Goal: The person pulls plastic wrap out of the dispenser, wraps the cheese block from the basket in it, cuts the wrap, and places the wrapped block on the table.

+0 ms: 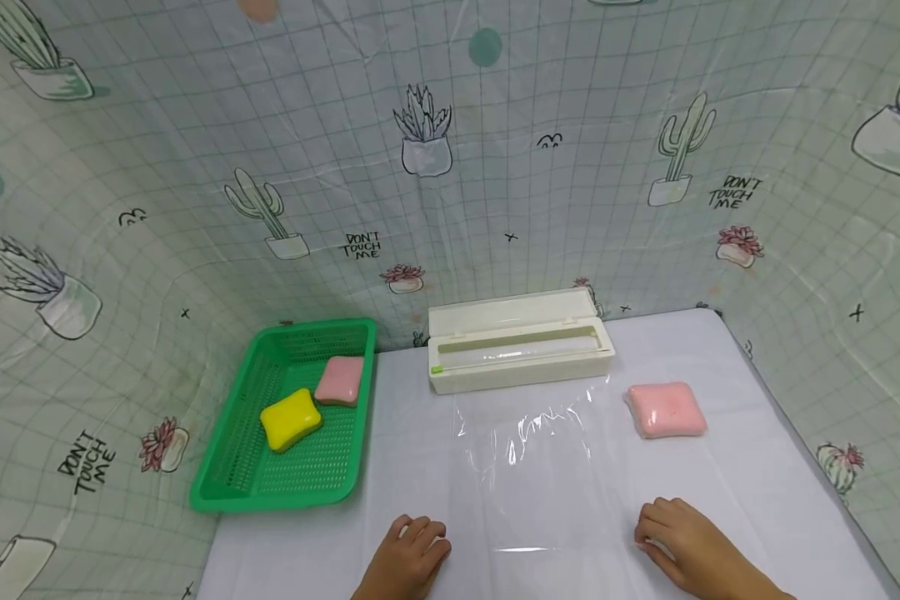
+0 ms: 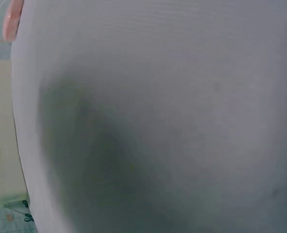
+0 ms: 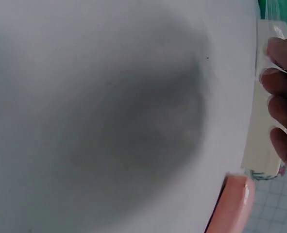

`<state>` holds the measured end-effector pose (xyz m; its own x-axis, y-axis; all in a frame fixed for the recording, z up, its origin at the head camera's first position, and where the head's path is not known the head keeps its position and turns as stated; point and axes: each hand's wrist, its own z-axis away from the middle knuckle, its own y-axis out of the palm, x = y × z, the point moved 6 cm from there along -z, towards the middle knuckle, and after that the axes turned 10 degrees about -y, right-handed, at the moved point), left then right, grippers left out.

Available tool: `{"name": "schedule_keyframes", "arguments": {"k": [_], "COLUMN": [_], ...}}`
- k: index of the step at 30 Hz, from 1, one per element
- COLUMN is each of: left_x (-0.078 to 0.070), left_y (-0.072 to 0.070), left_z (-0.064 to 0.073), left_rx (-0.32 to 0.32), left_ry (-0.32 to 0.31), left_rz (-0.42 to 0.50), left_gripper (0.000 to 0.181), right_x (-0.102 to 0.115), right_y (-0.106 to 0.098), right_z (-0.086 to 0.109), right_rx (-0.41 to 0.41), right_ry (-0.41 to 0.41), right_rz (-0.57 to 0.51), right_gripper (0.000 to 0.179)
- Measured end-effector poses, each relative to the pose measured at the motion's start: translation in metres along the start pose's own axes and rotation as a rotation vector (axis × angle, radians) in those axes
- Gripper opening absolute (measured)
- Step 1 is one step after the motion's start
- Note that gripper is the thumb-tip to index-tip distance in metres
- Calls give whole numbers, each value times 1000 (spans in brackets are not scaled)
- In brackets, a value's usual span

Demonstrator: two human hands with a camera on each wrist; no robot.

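Observation:
A sheet of clear cling film [image 1: 525, 467] stretches forward from a white film dispenser [image 1: 521, 367] with its lid raised. At its near end, my left hand [image 1: 408, 560] pinches the left corner between thumb and curled fingers. The opposite corner is between the thumb and fingertips of my right hand [image 1: 686, 546]; its fingers [image 3: 281, 82] also show at the edge of the right wrist view. A pink bar of soap [image 1: 666, 410] lies on the table beyond the right hand. The left wrist view hides the left hand.
To the left stands a green plastic basket [image 1: 208, 487] holding a yellow soap bar [image 1: 291, 419] and another pink soap bar [image 1: 340, 380]. The table [image 1: 757, 475] is covered in white, with a cactus-print curtain [image 1: 510, 192] around its back and sides.

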<state>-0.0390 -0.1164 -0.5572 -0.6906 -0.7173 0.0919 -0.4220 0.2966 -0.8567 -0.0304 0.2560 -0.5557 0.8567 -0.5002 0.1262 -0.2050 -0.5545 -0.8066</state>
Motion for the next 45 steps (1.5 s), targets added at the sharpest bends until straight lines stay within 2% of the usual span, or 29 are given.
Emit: {"name": "schedule_keyframes", "arguments": {"k": [2,5,9,15,16,19,25,30,33,37,41,45], "left_x": [-5,-11,-16,-17,-17,-18,-21,-22,-22,-19,-6,20], "left_y": [5,12,19,21,21,20,20,15,14,12,4,-14], "left_z": [4,9,12,12,11,13,18,19,19,15,3,-18], "left_rx": [65,134,179,225,245,250,217,219,241,277,273,222], "left_ry": [40,84,113,127,131,154,181,168,160,142,79,-6], "left_rz": [-6,-24,-52,-74,-77,-92,-99,-63,-26,-12,21,42], "left_gripper": [11,23,23,23,24,25,26,34,30,16,18,24], "right_x": [1,1,2,3,3,5,9,11,12,13,13,14], "right_y": [7,15,21,24,24,26,26,26,26,25,25,25], "right_z": [5,10,13,14,16,19,25,28,30,31,32,33], "right_rx": [48,123,173,126,109,62,13,-3,-1,6,-2,-18], "right_ry": [0,0,-9,-42,-40,-25,11,7,-3,8,19,8], "right_rz": [-26,-56,-59,-53,-59,-53,-20,-25,-53,-48,-8,-9], "right_gripper": [21,38,42,40,36,24,47,53,43,42,55,59]}}
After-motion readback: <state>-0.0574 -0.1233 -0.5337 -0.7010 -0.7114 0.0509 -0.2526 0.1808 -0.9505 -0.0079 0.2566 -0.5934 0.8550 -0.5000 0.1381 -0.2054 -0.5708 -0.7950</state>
